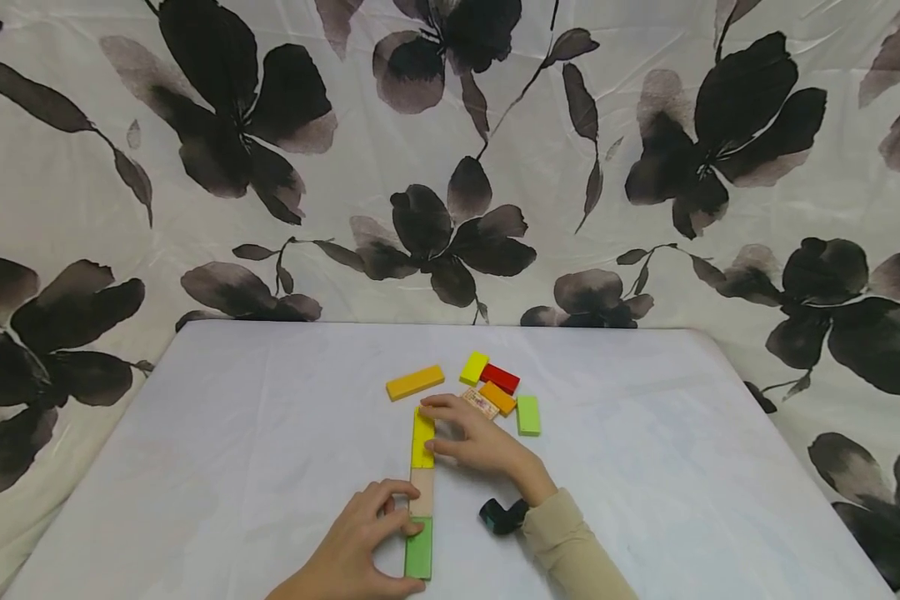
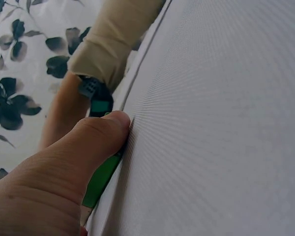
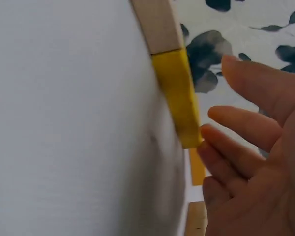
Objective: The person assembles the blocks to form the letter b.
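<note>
We've three blocks end to end on the bench [image 1: 195, 467]: green block [image 1: 418, 557] nearest us, bare wood block [image 1: 425, 503] mid., yellow block [image 1: 422, 454] at the far end. Our L hand [image 1: 363, 532] pinches the green block, thumb at its near end; our R hand [image 1: 487, 442] is loose, fingers apart, by the yellow block. Red block [image 1: 500, 379] & lime block [image 1: 528, 416] lie beyond, R side.
</note>
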Demonstrator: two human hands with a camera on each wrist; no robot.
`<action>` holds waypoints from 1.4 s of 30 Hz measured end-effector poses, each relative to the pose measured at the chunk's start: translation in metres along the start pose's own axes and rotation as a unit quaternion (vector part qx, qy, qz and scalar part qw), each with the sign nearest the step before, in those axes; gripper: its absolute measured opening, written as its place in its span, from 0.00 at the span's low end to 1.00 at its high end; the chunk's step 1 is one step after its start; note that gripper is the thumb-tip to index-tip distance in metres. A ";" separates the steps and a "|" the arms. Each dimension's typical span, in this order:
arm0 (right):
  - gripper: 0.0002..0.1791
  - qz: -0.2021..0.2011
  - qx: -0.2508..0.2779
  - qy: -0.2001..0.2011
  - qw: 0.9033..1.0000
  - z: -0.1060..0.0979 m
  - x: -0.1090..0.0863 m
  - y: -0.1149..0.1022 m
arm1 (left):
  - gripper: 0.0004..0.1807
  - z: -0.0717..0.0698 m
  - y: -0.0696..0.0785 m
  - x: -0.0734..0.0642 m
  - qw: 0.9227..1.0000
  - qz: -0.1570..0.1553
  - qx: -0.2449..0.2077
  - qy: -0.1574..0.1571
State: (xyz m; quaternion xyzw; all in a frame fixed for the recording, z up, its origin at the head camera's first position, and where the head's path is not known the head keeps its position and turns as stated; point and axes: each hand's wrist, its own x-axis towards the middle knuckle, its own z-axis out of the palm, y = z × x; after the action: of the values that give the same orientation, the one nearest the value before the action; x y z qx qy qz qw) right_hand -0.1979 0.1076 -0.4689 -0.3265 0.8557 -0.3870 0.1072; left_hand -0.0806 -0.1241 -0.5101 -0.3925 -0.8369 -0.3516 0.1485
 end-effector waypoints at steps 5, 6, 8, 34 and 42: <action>0.27 0.066 -0.015 0.041 0.997 -0.011 0.019 -0.012 | 0.24 0.000 0.000 -0.002 1.000 -0.017 -0.003 -0.008; 0.27 0.084 -0.017 0.052 0.995 -0.013 0.024 -0.015 | 0.24 0.000 0.000 -0.002 1.000 -0.023 -0.003 -0.011; 0.29 0.128 -0.022 0.074 0.989 -0.014 0.033 -0.021 | 0.23 0.000 0.001 -0.002 1.000 -0.023 -0.003 -0.012; 0.33 0.264 -0.329 0.068 0.904 0.014 0.102 -0.055 | 0.24 0.000 -0.001 -0.001 1.000 0.025 -0.009 0.010; 0.31 0.264 -0.289 0.058 0.918 0.005 0.099 -0.048 | 0.24 -0.001 0.000 -0.002 1.000 -0.003 -0.006 0.000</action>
State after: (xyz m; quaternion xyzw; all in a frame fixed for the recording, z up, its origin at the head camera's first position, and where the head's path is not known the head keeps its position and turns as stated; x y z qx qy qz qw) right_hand -0.2481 0.0173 -0.4303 -0.0824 0.9901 -0.0989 0.0567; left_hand -0.0790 -0.1257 -0.5108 -0.3911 -0.8359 -0.3570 0.1447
